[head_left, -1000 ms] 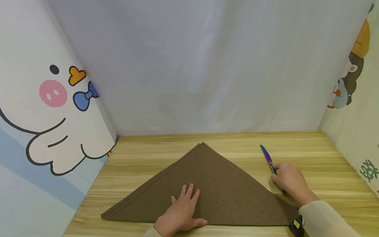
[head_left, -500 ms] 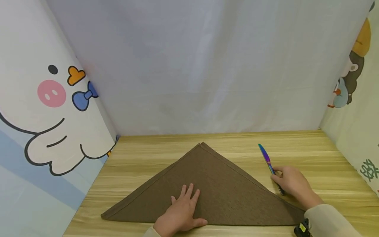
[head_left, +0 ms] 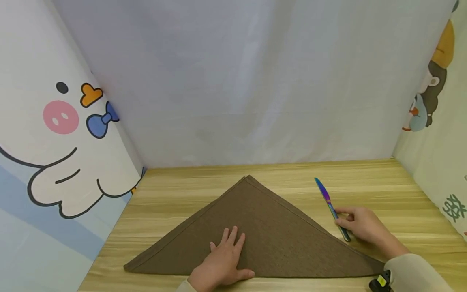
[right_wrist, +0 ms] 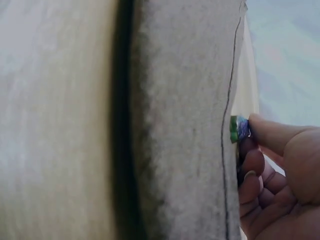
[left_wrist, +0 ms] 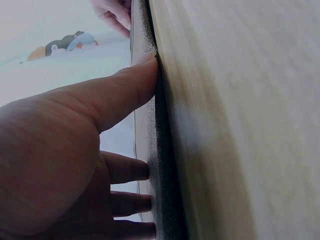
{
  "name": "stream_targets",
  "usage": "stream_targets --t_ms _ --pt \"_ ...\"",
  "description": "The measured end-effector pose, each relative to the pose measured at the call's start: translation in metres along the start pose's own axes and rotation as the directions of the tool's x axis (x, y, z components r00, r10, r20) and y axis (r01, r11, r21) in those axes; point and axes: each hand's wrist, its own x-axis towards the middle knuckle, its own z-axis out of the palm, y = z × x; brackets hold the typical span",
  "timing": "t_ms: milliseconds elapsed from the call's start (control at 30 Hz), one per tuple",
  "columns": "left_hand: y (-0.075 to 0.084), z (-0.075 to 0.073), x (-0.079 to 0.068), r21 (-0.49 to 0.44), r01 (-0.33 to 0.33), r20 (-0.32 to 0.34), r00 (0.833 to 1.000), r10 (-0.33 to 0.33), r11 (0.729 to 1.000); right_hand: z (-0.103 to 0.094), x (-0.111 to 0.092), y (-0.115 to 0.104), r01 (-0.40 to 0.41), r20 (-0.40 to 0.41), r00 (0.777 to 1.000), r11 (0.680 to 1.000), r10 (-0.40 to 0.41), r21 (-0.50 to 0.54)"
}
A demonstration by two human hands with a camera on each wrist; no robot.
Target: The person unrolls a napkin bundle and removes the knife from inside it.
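Note:
A brown cloth [head_left: 277, 239], folded into a triangle with its peak pointing away, lies on the wooden table. My left hand [head_left: 222, 261] rests on it near the front edge, fingers spread. In the left wrist view, the thumb [left_wrist: 132, 85] and fingers touch the cloth [left_wrist: 150, 130]. To the right of the cloth's slanted side is a rainbow-coloured table knife [head_left: 330, 205], its blade pointing away. My right hand [head_left: 365, 225] pinches its handle between thumb and fingers. The right wrist view shows the handle's end [right_wrist: 240, 129] beside the thumb, the blade being hidden there.
Bare wood-grain table [head_left: 175, 182] shows behind the cloth and right of the knife. A pale curtain [head_left: 237, 101] hangs along the back edge. Printed cartoon panels stand at the left [head_left: 62, 162] and right [head_left: 434, 170] sides.
The knife has shifted slightly left, and more of its handle shows. My right wrist and sleeve have moved right, uncovering the cloth's right corner. The left hand stays put on the cloth.

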Motion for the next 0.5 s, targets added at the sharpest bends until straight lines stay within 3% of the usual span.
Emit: stream_targets --t_ms 500 --pt "0.0023 -0.0027 -0.0031 -0.007 0.016 0.009 1.000 -0.016 1.000 0.0004 -0.0022 0.0059 -0.015 -0.013 1.000 0.997 0.016 0.082"
